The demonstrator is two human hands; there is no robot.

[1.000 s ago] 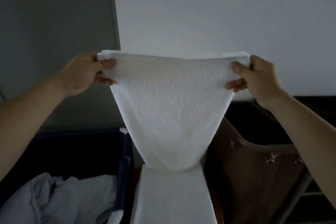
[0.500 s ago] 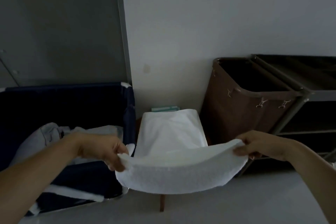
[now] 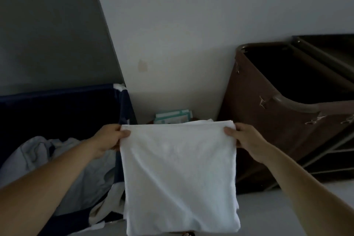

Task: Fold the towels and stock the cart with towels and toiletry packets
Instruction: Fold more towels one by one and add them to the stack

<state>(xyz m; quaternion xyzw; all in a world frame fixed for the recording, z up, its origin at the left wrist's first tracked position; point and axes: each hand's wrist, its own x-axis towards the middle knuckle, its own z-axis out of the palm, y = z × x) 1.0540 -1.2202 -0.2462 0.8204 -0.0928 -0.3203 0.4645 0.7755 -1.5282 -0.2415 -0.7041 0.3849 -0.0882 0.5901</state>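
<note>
A white towel (image 3: 179, 174) lies folded into a square in the middle of the head view, covering whatever it rests on. My left hand (image 3: 108, 140) pinches its far left corner, thumb on top. My right hand (image 3: 247, 140) pinches the far right corner the same way. Behind the towel's far edge lie teal and white toiletry packets (image 3: 172, 118). The dark cart (image 3: 325, 48) with its shelves stands at the right edge.
A brown laundry hamper (image 3: 268, 105) stands right of the towel, against the wall. A dark blue bin (image 3: 57, 105) on the left holds crumpled pale linen (image 3: 76, 168). Grey floor shows at the lower right.
The towel was held up high and spread, then swung down and folded over. It now lies flat as a square, both hands still on its far corners.
</note>
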